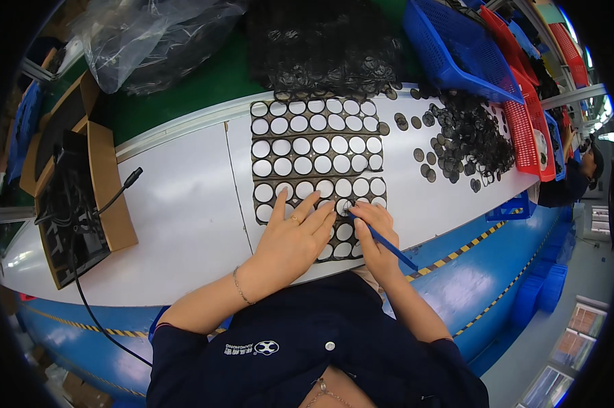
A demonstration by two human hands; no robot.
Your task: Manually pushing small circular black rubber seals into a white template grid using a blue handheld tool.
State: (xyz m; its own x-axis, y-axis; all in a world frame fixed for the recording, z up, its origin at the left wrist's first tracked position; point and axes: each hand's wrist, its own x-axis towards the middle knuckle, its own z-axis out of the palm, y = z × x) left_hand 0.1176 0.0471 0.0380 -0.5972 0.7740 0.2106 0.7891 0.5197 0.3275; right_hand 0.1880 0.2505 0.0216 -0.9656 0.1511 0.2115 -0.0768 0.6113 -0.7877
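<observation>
Dark sheets with rows of round white discs lie on the white tabletop in front of me. My left hand rests on the nearer rows, its fingers spread and stretched out over the discs. In my right hand is a slim blue stick-like tool, held in a pinch. Its front end is at a disc to the right of my left fingertips; what the tip does there is too small to tell. The fingers of both hands partly hide the discs beneath them.
A heap of loose dark discs spreads to the right. Beyond it stand a blue basket and red baskets. On the left is a cardboard box with black cables. Clear plastic and a black bag lie behind.
</observation>
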